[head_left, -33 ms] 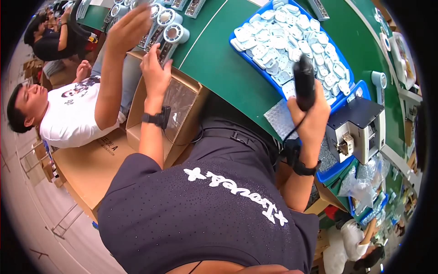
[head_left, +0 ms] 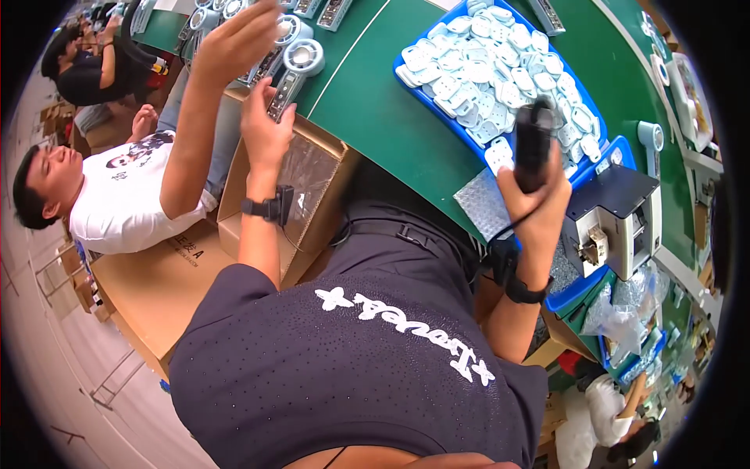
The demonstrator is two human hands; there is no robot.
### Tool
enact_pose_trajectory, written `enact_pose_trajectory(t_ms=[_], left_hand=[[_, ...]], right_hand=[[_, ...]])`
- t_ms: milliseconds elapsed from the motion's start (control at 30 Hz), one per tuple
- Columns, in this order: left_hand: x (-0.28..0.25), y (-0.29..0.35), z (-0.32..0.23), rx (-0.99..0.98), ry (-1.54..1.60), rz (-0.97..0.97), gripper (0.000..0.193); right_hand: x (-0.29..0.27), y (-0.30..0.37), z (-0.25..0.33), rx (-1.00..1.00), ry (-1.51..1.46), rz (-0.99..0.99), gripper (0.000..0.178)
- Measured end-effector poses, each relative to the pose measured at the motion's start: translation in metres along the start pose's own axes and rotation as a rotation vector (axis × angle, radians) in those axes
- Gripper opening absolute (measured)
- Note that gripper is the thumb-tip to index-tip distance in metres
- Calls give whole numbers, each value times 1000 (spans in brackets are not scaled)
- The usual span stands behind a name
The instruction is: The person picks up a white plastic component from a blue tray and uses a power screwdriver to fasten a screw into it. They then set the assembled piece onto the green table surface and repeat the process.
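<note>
My left hand (head_left: 267, 129) grips the lower end of a light-blue handheld fan (head_left: 303, 57) between thumb and fingers. Its round head points away from me, and its handle lies open with small parts showing inside. My right hand (head_left: 539, 207) is wrapped round a black electric screwdriver (head_left: 534, 144), held upright over the near edge of a blue bin (head_left: 437, 117). Pale plastic covers (head_left: 488, 66) fill that bin. One cover (head_left: 498, 155) sits beside my right thumb; whether I touch it I cannot tell. A cable runs down from my right hand.
More fans (head_left: 289, 30) stand in rows at the far left, where a co-worker's hand (head_left: 238, 43) reaches in close to mine. An open cardboard box (head_left: 312, 176) is below my left hand. Right of my right hand are a black-topped machine (head_left: 613, 191) and bubble wrap (head_left: 478, 205).
The fan in my left hand has turned, its open handle now showing more. My right hand and screwdriver have shifted slightly right and nearer. The co-worker's raised hand has moved right.
</note>
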State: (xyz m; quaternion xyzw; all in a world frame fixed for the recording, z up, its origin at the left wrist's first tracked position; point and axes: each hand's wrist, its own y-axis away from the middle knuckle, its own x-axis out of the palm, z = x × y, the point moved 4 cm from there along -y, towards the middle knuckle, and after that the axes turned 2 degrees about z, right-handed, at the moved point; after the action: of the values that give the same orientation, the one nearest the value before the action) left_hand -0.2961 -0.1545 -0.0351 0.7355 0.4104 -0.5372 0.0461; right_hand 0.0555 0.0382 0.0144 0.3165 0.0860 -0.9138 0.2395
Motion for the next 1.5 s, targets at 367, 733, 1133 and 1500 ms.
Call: enact_pose_trajectory(t_ms=[367, 733, 1133, 1500], left_hand=[[30, 33, -198, 318, 1252, 845, 50], [60, 74, -295, 790, 1077, 885, 47], [99, 100, -285, 811, 1334, 1055, 51], [97, 102, -282, 823, 1291, 1041, 51]], right_hand=[[-43, 49, 29, 166, -960, 15, 60], [-49, 94, -12, 141, -696, -396, 61], [-144, 60, -46, -199, -478, -876, 25], [-117, 103, 57, -426, -1033, -460, 49]])
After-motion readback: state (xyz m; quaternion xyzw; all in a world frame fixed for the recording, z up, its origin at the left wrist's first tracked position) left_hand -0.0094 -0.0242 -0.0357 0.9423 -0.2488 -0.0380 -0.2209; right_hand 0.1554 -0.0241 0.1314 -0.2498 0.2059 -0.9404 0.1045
